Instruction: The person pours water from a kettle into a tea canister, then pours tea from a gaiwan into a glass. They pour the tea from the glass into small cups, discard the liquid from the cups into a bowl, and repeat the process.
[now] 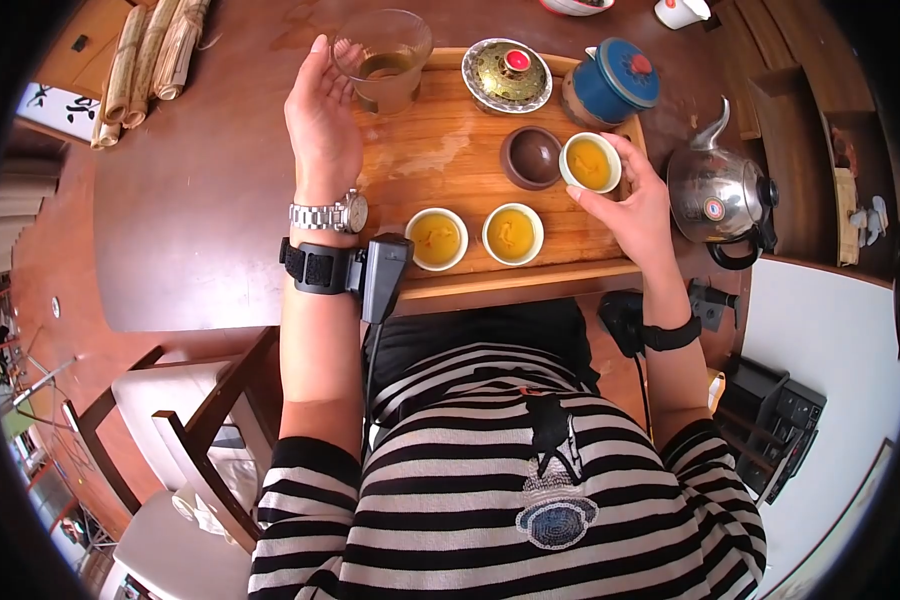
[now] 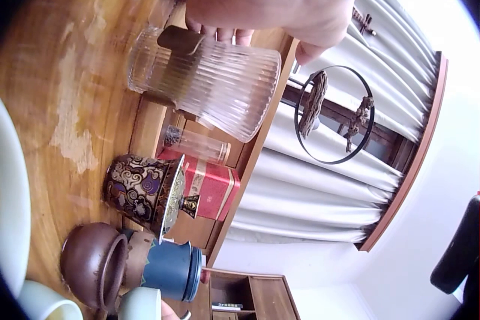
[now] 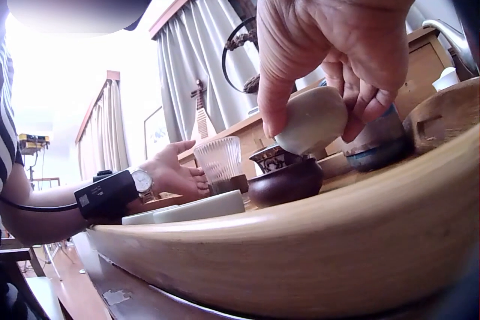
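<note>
My right hand (image 1: 638, 205) pinches a small pale teacup (image 3: 313, 121) of amber tea between thumb and fingers. The cup is raised beside a dark brown bowl (image 1: 531, 155), partly overlapping it in the right wrist view. Two similar teacups, the left one (image 1: 437, 240) and the right one (image 1: 513, 235), stand near the wooden tray's (image 1: 430, 150) front edge, both with amber tea. At the back left, my left hand (image 1: 322, 125) is beside a ribbed glass pitcher (image 1: 382, 60), palm turned toward it and fingers extended. Some tea lies low in the pitcher.
A patterned lidded bowl (image 1: 507, 80) and a blue lidded pot (image 1: 610, 85) stand at the tray's back. Right of the tray is a steel kettle (image 1: 715, 190). Rolled bamboo mats (image 1: 145, 70) lie at the table's far left. A chair (image 1: 180, 450) stands at lower left.
</note>
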`<state>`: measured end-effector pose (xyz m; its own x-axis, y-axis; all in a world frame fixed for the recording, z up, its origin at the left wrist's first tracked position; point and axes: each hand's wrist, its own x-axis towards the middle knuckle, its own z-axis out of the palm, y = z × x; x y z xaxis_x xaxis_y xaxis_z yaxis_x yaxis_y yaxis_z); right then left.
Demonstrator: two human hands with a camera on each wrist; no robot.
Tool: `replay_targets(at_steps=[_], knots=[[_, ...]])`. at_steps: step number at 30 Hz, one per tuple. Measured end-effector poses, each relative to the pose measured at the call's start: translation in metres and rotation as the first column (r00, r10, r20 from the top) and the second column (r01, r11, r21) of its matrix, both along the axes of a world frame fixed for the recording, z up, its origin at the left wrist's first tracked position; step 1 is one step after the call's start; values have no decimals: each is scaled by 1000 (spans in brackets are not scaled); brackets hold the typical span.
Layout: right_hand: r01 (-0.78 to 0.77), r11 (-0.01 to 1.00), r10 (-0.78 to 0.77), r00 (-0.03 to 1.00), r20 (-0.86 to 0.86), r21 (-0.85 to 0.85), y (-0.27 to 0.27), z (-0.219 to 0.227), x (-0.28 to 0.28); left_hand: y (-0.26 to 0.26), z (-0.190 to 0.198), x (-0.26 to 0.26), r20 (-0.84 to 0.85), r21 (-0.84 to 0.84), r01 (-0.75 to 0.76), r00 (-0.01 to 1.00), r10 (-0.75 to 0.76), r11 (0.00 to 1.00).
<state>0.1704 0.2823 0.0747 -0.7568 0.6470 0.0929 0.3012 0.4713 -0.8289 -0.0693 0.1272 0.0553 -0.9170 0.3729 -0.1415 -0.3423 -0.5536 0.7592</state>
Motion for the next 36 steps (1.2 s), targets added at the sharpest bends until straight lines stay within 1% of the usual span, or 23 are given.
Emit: replay_targets(at_steps=[6, 9, 12, 14, 17, 24, 27, 29, 30, 32, 33, 34, 35, 36], knots=[[-10, 1000, 10, 1000, 20, 7, -1, 0, -2, 0, -1, 0, 8, 17, -1, 1000, 1, 1000], [-11, 999, 10, 1000, 29, 46, -1, 0, -3, 0, -4, -1, 3, 32, -2, 1000, 2, 999], [0, 1000, -1, 1000, 13, 24, -1, -2, -3, 0, 0, 1, 15, -11, -8, 1000, 9, 1000], [5, 1000, -5, 1000, -9, -23, 0, -4, -3, 0, 2, 2, 7, -14, -2, 1000, 2, 1000], [-1, 999, 0, 999, -36, -35, -1, -4, -4, 0, 1, 2, -1, -19, 10, 1000, -10, 1000], [-5, 1000, 5, 1000, -1, -13, -1, 2, -6, -1, 3, 5, -47, -8, 14, 999, -14, 1000], [-10, 999, 10, 1000, 9, 37, -2, 7, -9, -1, 0, 3, -46, 1, 25, 999, -25, 1000], [-64, 967, 33, 991, 131, 248, -2, 14, -12, -1, -1, 2, -41, -9, 31, 999, -31, 999], [-68, 966, 35, 991, 132, 248, -4, 18, -14, -2, -1, 1, -38, -20, 40, 998, -41, 999], [-118, 923, 58, 983, 172, 367, -7, 23, -18, -2, -11, -5, -29, 6, 29, 999, -29, 1000], [-120, 922, 59, 983, 173, 368, -8, 24, -19, -2, -14, -8, -21, 32, 22, 1000, -21, 999], [-135, 903, 61, 980, 189, 409, -8, 24, -20, -3, -16, -9, -20, 32, 20, 1000, -20, 999], [-150, 881, 62, 977, 205, 449, -9, 24, -21, -3, -18, -11, -25, 29, 40, 999, -39, 999], [-152, 881, 63, 976, 206, 449, -10, 25, -23, -4, -17, -10, -30, 25, 60, 998, -59, 998]])
